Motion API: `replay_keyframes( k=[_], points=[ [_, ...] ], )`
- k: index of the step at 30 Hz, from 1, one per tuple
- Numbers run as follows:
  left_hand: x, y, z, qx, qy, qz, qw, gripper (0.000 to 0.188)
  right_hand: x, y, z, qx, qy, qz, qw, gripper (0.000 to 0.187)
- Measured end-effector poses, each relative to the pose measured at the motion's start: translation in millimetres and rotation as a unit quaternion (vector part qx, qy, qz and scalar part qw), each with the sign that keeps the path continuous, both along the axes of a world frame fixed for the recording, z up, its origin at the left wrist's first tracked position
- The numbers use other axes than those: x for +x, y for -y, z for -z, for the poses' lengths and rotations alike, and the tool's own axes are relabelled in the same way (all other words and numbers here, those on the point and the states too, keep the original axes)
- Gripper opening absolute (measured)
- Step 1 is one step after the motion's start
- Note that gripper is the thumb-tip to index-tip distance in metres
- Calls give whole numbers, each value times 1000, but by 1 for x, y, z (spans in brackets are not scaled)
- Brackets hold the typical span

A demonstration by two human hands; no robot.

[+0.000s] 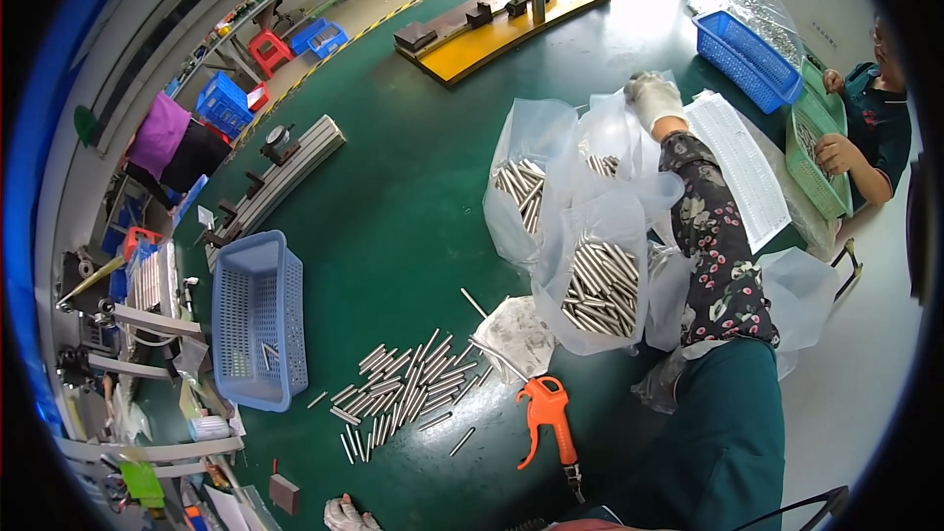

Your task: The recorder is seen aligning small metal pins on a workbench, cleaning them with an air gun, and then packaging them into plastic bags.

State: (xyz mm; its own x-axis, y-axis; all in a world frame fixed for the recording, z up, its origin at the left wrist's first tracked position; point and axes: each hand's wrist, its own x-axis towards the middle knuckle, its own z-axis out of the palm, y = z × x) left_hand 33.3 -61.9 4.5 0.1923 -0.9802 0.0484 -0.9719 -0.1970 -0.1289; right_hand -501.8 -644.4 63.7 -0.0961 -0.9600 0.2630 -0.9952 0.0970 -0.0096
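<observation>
My right hand [654, 100], in a white glove, reaches to the far side of the clear plastic bags, its fingers closed on the upper edge of a bag [612, 128]. Metal pins fill the nearest bag [600, 285], and more lie in the left bag [521, 187]. At the lower edge only part of my gloved left hand [349, 513] shows, on the table with fingers apart and nothing in them. A loose pile of metal pins [408, 388] lies beyond it. An orange air blow gun [548, 421] rests beside the pile, its nozzle over a crumpled white cloth [516, 337].
A blue basket [259, 320] with a few pins stands left. Measuring fixtures [280, 172] and a yellow-based stand [492, 34] sit farther back. At right are a white sheet [737, 172], a blue basket [747, 64] and a co-worker's hands [836, 152] at a green basket [816, 138].
</observation>
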Motion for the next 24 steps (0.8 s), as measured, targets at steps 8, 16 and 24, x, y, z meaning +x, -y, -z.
replay_keyframes(
  k=[8,16,24],
  points=[
    [1,5,-10,-16,-10,51,999,49,-19,-23,-95,-258,99,24,961,20],
    [0,6,2,-47,-46,24,998,49,-13,-66,-146,-240,433,6,869,34],
    [17,-7,35,-76,-9,31,997,49,-32,-83,-186,-256,240,-9,936,20]
  ],
)
